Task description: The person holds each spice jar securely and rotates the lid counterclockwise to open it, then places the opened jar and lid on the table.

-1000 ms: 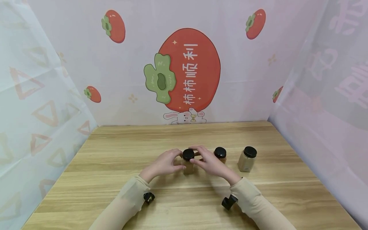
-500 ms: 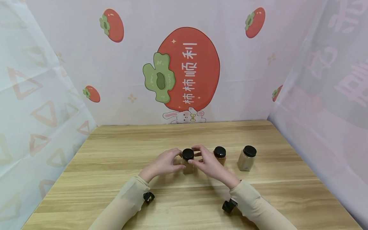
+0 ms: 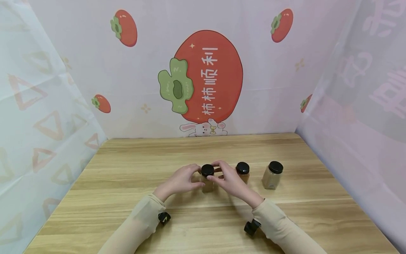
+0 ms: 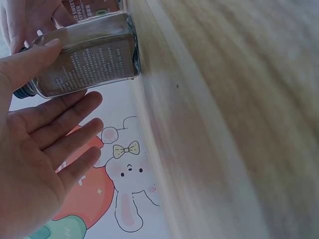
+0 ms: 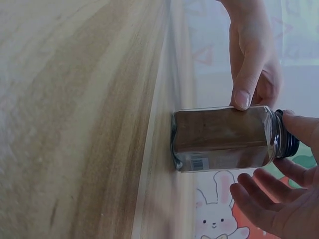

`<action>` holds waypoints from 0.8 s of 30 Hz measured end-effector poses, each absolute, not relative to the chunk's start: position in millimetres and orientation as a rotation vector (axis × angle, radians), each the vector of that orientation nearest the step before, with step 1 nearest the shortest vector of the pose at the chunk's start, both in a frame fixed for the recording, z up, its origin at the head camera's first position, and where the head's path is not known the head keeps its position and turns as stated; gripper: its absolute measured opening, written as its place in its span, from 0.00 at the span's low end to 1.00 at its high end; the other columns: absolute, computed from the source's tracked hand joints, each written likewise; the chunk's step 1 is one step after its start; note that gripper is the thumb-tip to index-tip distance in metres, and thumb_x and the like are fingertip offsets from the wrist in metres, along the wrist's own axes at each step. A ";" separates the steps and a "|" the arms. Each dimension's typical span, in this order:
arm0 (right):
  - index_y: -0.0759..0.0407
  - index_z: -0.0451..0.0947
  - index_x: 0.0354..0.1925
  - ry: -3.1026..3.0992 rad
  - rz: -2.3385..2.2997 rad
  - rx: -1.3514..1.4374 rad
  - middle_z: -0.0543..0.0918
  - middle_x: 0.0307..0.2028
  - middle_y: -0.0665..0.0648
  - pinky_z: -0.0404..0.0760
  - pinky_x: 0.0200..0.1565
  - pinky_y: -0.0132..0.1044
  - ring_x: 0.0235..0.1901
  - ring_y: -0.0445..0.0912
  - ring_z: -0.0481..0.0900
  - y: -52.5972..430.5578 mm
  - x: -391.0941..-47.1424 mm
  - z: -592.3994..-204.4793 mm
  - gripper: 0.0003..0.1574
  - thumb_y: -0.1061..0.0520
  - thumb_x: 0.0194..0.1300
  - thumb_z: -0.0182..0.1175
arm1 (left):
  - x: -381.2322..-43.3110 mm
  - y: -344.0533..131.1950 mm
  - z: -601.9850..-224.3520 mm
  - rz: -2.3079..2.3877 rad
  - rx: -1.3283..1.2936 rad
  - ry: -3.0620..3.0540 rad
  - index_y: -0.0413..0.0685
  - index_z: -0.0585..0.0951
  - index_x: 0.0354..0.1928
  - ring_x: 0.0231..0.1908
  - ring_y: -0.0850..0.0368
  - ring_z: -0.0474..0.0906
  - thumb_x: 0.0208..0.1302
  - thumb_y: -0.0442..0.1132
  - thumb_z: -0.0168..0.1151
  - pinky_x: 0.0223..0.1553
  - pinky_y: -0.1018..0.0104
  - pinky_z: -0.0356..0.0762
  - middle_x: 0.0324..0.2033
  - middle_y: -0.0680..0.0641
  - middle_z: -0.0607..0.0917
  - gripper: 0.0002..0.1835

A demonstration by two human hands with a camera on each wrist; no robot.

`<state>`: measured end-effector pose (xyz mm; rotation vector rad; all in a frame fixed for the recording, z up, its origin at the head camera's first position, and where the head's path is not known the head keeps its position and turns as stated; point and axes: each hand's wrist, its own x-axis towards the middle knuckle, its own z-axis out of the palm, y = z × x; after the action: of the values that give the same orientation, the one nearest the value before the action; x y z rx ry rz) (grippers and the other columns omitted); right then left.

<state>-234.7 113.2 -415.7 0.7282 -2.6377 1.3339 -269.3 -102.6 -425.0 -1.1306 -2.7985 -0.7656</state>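
A clear spice jar [image 3: 207, 185] of brown powder stands upright on the table, topped by a black lid [image 3: 207, 170]. My left hand [image 3: 180, 180] holds the jar's body between thumb and index finger; its other fingers lie loosely extended in the left wrist view. On the opposite side, my right hand [image 3: 234, 181] pinches the lid with thumb and index finger, the remaining fingers spread off it. Pale printed text covers one face of the jar [image 4: 89, 64] in the left wrist view. The right wrist view shows a small barcode label [image 5: 200, 164] near its base.
Just beyond my right hand stands a second black-lidded jar [image 3: 243, 173] with reddish-brown contents, partly hidden. Farther right is a third jar [image 3: 272, 176] with pale beige powder. A printed cloth backdrop [image 3: 266, 116] rises behind the wooden table [image 3: 142, 151].
My right fingers shift slightly around the lid between the first and later frames. The jar and my left hand stay in place.
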 end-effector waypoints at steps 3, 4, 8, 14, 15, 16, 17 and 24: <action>0.60 0.68 0.56 -2.645 1.327 0.749 0.75 0.55 0.61 0.82 0.47 0.46 0.53 0.55 0.78 114.2 -235.7 -415.9 0.26 0.51 0.63 0.62 | -269.9 -102.7 -425.7 -0.763 -1.134 -2.796 0.44 0.78 0.48 0.50 0.47 0.78 0.55 0.49 0.68 0.56 0.53 0.73 0.45 0.43 0.83 0.22; 0.60 0.68 0.56 -2.645 1.321 0.763 0.75 0.55 0.61 0.82 0.47 0.45 0.53 0.55 0.78 114.7 -236.1 -415.9 0.26 0.51 0.64 0.62 | -270.0 -102.7 -425.8 -0.765 -1.136 -2.794 0.44 0.78 0.48 0.50 0.47 0.78 0.55 0.49 0.68 0.56 0.53 0.73 0.45 0.43 0.83 0.22; 0.60 0.68 0.58 -2.653 1.299 0.808 0.75 0.56 0.60 0.81 0.48 0.45 0.53 0.55 0.78 117.5 -237.2 -415.6 0.26 0.52 0.65 0.60 | -270.3 -102.4 -425.6 -0.777 -1.141 -2.789 0.45 0.78 0.48 0.50 0.47 0.78 0.56 0.49 0.68 0.55 0.53 0.73 0.45 0.44 0.83 0.22; 0.58 0.67 0.60 -2.702 1.264 0.844 0.72 0.58 0.60 0.79 0.50 0.47 0.54 0.53 0.77 121.1 -238.9 -414.1 0.26 0.53 0.67 0.58 | -270.8 -102.3 -425.1 -0.776 -1.138 -2.793 0.45 0.78 0.49 0.51 0.47 0.78 0.56 0.49 0.68 0.56 0.53 0.73 0.45 0.46 0.83 0.22; 0.57 0.66 0.61 -2.712 1.264 0.847 0.72 0.59 0.60 0.79 0.51 0.47 0.55 0.52 0.77 121.7 -239.0 -413.6 0.26 0.53 0.67 0.57 | -270.9 -102.2 -425.0 -0.771 -1.138 -2.794 0.45 0.78 0.49 0.51 0.47 0.78 0.56 0.50 0.68 0.56 0.53 0.73 0.45 0.46 0.83 0.23; 0.57 0.66 0.61 -2.719 1.264 0.852 0.72 0.59 0.60 0.79 0.51 0.48 0.55 0.52 0.77 122.3 -239.1 -413.1 0.26 0.53 0.68 0.57 | -271.0 -102.2 -425.1 -0.769 -1.137 -2.795 0.45 0.78 0.49 0.51 0.47 0.78 0.56 0.50 0.68 0.56 0.53 0.73 0.45 0.46 0.83 0.23; 0.57 0.66 0.61 -2.727 1.270 0.853 0.71 0.59 0.60 0.79 0.51 0.48 0.55 0.52 0.77 122.9 -239.2 -412.5 0.26 0.53 0.68 0.57 | -271.1 -102.1 -425.0 -0.762 -1.134 -2.797 0.46 0.78 0.49 0.51 0.48 0.78 0.56 0.50 0.68 0.56 0.54 0.73 0.45 0.47 0.83 0.23; 0.57 0.65 0.63 -2.745 1.287 0.909 0.70 0.60 0.61 0.78 0.52 0.49 0.56 0.53 0.76 125.1 -240.7 -410.7 0.27 0.52 0.69 0.56 | -270.9 -102.2 -425.1 -0.755 -1.133 -2.804 0.46 0.78 0.49 0.51 0.49 0.78 0.56 0.51 0.67 0.56 0.54 0.73 0.45 0.48 0.83 0.22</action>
<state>-240.7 125.1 -410.7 0.9093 -2.7448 1.2867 -270.9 -102.2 -425.1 -1.1326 -2.8036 -0.7553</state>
